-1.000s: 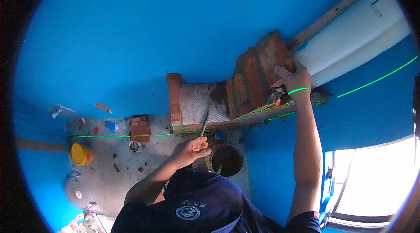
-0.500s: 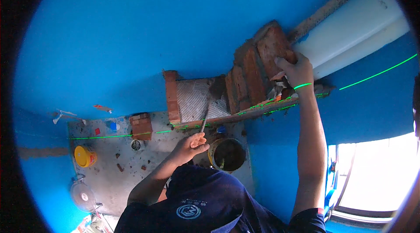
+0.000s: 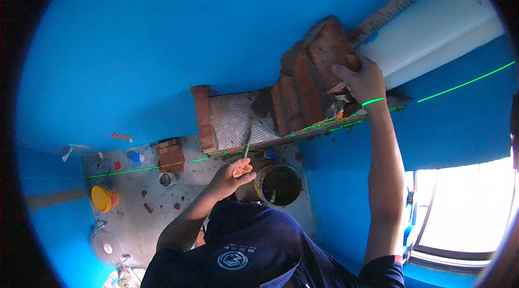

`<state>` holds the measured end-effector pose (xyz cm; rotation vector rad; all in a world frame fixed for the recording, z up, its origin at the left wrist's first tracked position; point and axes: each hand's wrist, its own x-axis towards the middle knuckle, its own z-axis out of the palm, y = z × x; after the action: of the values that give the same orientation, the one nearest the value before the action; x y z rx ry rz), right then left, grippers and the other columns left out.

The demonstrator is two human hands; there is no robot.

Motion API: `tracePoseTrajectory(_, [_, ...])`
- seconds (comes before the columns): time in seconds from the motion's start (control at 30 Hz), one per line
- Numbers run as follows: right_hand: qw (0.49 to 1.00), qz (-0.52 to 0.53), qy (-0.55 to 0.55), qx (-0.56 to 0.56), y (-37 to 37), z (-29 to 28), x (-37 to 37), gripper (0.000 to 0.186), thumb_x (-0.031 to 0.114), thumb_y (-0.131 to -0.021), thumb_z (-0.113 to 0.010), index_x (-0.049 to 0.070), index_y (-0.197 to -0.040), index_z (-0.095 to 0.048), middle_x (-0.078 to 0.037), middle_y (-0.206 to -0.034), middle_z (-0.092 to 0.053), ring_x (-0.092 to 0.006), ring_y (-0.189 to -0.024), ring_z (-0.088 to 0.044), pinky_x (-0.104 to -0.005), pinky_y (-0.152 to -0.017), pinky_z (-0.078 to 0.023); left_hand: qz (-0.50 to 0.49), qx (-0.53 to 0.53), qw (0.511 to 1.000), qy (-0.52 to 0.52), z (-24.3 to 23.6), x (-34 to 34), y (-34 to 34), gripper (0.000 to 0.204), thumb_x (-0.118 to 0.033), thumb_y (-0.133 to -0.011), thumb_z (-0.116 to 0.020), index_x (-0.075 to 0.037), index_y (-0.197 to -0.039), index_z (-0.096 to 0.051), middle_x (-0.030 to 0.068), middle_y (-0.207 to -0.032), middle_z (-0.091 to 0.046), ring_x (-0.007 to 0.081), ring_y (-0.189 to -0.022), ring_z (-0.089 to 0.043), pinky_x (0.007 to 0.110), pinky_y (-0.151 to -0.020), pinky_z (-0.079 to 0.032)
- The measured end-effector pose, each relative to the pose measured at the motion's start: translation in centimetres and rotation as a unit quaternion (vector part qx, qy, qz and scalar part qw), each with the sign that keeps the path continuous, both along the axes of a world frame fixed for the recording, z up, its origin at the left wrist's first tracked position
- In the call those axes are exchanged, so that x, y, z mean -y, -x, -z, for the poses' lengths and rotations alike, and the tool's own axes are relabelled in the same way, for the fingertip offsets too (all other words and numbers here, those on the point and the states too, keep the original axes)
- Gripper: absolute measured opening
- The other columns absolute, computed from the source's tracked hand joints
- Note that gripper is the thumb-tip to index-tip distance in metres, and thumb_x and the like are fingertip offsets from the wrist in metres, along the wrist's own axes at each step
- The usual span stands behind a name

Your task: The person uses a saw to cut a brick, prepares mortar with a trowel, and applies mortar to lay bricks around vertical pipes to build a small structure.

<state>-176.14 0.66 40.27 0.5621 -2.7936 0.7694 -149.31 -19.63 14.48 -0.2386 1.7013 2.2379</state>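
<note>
Where the brick lay: while we looked down, it sat up and to the left of the fingers of our right hand, at the upper right end of the brick row, just beside the white pipe.
Brick's long axis: to us it seemed to slant steeply, from upper left toward lower right, roughly along the neighbouring bricks; we could not tell whether a gap lay between.
Nearer hand: our right one touched the brick, while our left hand was well apart from it, lower and to the left.
Right fingers: we had them grasping the brick's lower right end, the thumb over its face.
Left fingers: we had them curled round a thin tool, which pointed up toward dark mortar beside a pale ridged surface.
Bucket: we saw it on the floor, just right of our left hand.
Green line: it crossed our right wrist.
</note>
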Motion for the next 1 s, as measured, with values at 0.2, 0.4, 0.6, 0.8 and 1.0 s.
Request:
tracePoseTrajectory(0.2, [0.990,-0.029,0.103,0.091,-0.4,0.1,0.2,0.054,0.035,-0.071,-0.076,-0.006,-0.105,-0.064,-0.021,-0.091,-0.069,-0.0313,-0.086,-0.067,-0.0377,-0.078,-0.050,0.000,0.011,1.000,-0.018,0.0,-0.4,0.6,0.063,-0.023,-0.088,-0.069,0.002,-0.138,-0.039,0.0178,-0.127,-0.053,0.0238,-0.118,-0.052,0.035,-0.098,-0.042])
tracePoseTrajectory(0.4, [0.999,0.011,0.007,0.032,0.1,0.3,0.3,0.052,0.033,-0.072,-0.076,-0.006,-0.105,-0.064,-0.020,-0.089,-0.069,-0.0291,-0.084,-0.068,-0.0369,-0.077,-0.051,0.007,0.049,0.998,-0.028,0.6,-0.6,0.9,0.069,-0.025,-0.086,-0.071,0.004,-0.139,-0.037,0.0182,-0.127,-0.053,0.0233,-0.117,-0.053,0.035,-0.097,-0.043])
tracePoseTrajectory(0.6, [0.990,-0.023,0.112,0.088,-0.5,0.2,0.4,0.053,0.033,-0.071,-0.076,-0.005,-0.106,-0.064,-0.019,-0.091,-0.070,-0.0281,-0.085,-0.068,-0.0366,-0.078,-0.051,-0.013,0.042,0.999,-0.019,3.2,-1.0,0.9,0.071,-0.030,-0.086,-0.071,0.008,-0.136,-0.038,0.0175,-0.120,-0.057,0.0209,-0.110,-0.057,0.032,-0.096,-0.044])
tracePoseTrajectory(0.8, [0.998,0.004,0.046,0.050,-0.9,-0.1,0.6,0.057,0.033,-0.074,-0.078,-0.007,-0.109,-0.058,-0.023,-0.092,-0.069,-0.0308,-0.079,-0.071,-0.0395,-0.076,-0.054,-0.034,0.059,0.995,0.078,7.4,-1.1,0.4,0.068,-0.030,-0.084,-0.072,0.009,-0.131,-0.042,0.0170,-0.114,-0.060,0.0203,-0.104,-0.059,0.032,-0.091,-0.046])
tracePoseTrajectory(1.0, [0.994,0.084,0.064,-0.040,-3.3,-0.1,0.0,0.064,0.038,-0.075,-0.078,-0.006,-0.116,-0.056,-0.024,-0.105,-0.066,-0.0291,-0.096,-0.067,-0.0395,-0.081,-0.052,-0.043,0.083,0.986,0.140,10.7,-1.3,-1.1,0.069,-0.034,-0.080,-0.074,0.007,-0.129,-0.046,0.0190,-0.114,-0.061,0.0229,-0.103,-0.061,0.034,-0.091,-0.047])
